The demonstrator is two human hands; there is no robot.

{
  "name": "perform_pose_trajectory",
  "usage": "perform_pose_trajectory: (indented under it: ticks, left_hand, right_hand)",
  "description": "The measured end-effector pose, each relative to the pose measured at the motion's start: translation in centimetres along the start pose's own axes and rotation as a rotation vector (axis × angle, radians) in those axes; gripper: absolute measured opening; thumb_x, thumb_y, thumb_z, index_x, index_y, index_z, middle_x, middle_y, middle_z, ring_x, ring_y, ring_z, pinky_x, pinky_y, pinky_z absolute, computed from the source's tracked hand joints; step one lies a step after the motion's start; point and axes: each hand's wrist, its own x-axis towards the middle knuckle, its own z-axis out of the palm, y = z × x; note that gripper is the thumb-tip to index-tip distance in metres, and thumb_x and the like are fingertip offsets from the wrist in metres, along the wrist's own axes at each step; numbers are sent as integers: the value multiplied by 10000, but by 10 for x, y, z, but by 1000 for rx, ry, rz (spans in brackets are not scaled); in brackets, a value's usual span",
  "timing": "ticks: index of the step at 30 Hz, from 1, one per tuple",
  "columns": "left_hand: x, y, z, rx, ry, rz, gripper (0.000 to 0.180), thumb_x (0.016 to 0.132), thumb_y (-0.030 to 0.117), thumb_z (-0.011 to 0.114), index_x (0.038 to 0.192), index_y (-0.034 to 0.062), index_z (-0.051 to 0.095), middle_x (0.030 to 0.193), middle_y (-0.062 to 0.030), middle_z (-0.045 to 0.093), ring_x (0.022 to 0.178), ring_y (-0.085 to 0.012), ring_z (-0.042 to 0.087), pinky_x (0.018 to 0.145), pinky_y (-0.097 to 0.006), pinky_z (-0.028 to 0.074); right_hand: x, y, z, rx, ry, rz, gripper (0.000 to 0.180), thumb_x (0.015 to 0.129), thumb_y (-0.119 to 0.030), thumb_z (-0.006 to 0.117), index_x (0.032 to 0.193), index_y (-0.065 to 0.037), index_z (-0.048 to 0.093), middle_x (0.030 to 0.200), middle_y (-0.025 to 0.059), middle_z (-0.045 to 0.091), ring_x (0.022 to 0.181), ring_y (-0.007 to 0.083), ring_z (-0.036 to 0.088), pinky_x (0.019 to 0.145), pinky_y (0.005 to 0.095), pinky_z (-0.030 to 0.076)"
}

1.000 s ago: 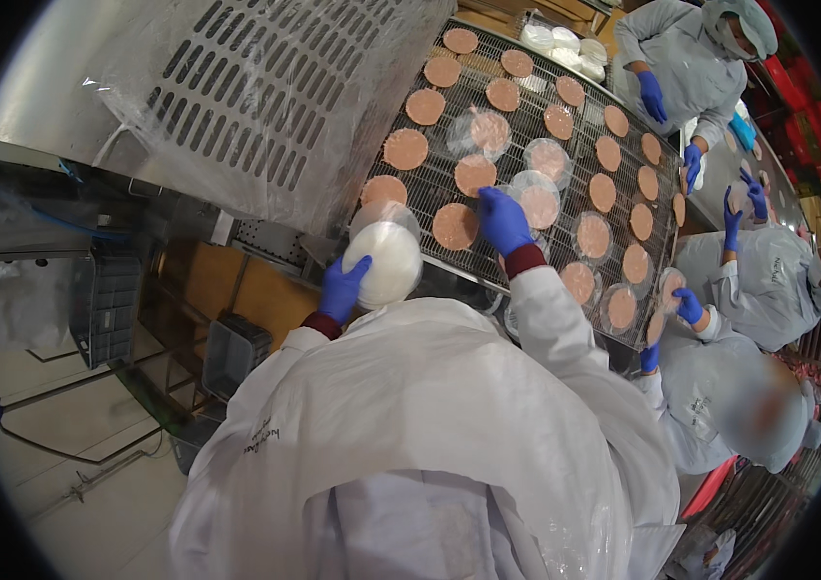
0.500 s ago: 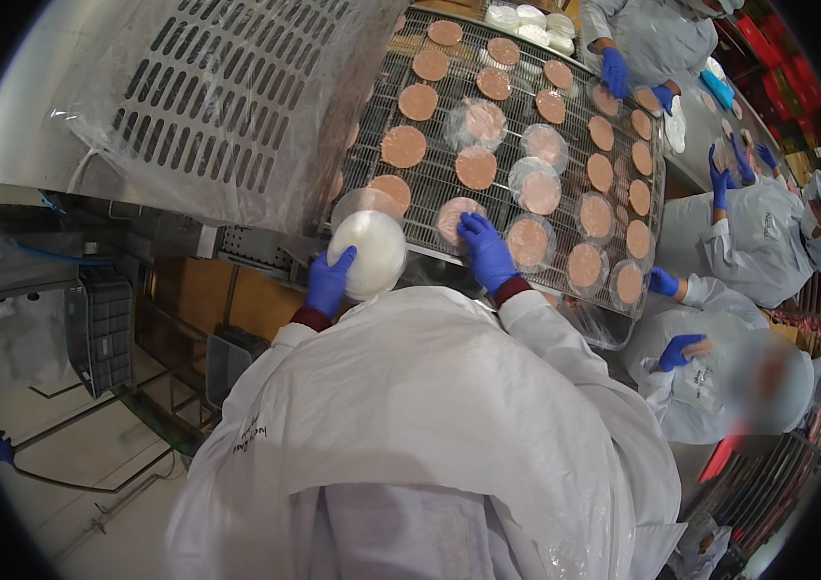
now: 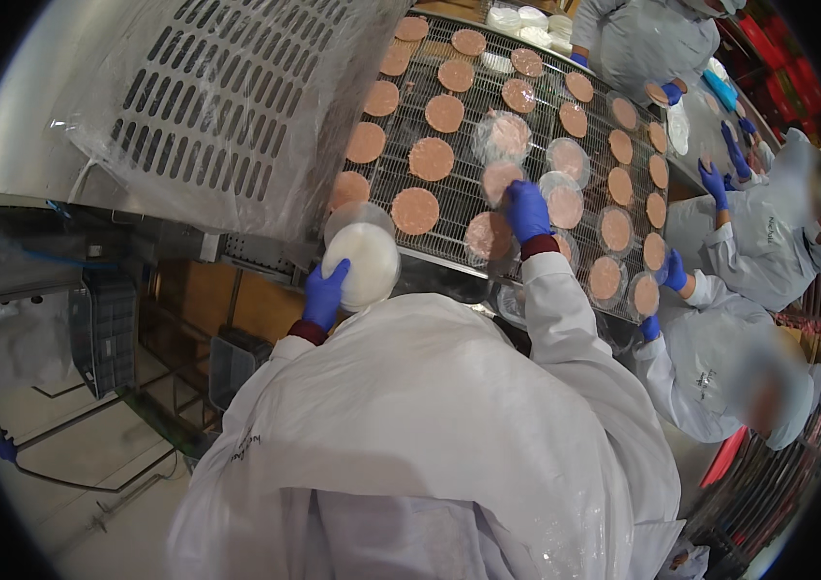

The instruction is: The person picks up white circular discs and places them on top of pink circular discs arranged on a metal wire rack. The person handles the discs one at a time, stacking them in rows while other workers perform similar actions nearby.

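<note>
In my left hand [image 3: 325,293], thumb on top, is a stack of round translucent white film discs [image 3: 364,271]. A clear disc [image 3: 345,220] sticks out beyond the stack beside a round pink meat patty [image 3: 417,211]. My right hand [image 3: 528,213] is above the wire mesh belt [image 3: 439,249], its fingers curled down at the edge of another patty [image 3: 500,181]. What its fingertips pinch, if anything, is hidden. Nearer me lies a patty [image 3: 488,236] that looks film-covered. Both hands wear blue gloves.
A slotted metal cover [image 3: 207,106] wrapped in clear plastic borders the belt on the left. Co-workers [image 3: 739,242] in white stand along the right, one gloved hand [image 3: 673,271] at the belt's edge. White disc stacks [image 3: 531,21] lie beyond the far end. A grey crate [image 3: 101,329] stands left.
The patties have shifted right and slightly nearer with the belt. My right hand has moved right and farther, from one patty to another, its fingers curling. My left hand keeps the stack.
</note>
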Motion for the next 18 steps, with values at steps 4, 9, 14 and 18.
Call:
perform_pose_trajectory:
  ticks: [4,9,14,18]
  left_hand:
    - [-6,-7,-5,45,2,-30,351,855,190,662,1108,-44,596,990,-99,654,848,-154,610,755,-294,491]
    - [2,7,6,37,-40,-9,336,850,184,671,1086,-45,602,984,-101,657,827,-158,613,746,-292,494]
    - [3,22,17,49,2,-36,320,853,178,668,1088,-30,607,984,-101,658,825,-159,614,745,-289,496]
    - [2,17,15,55,7,-14,324,854,181,669,1089,-33,605,992,-102,657,829,-161,615,751,-294,497]
  right_hand:
    - [27,2,6,221,513,-257,243,814,-142,555,1019,-53,649,1036,169,636,1024,344,578,907,416,454]
    - [78,-1,27,-128,676,-191,288,831,-198,545,1072,-53,605,1124,193,606,1045,340,572,865,417,458]
    - [122,-38,-6,464,326,33,264,896,-224,459,1023,-38,597,996,220,628,874,379,616,760,441,483]
    - [122,-56,-6,501,363,-79,253,869,-223,490,1014,-59,616,941,197,648,879,380,616,792,455,482]
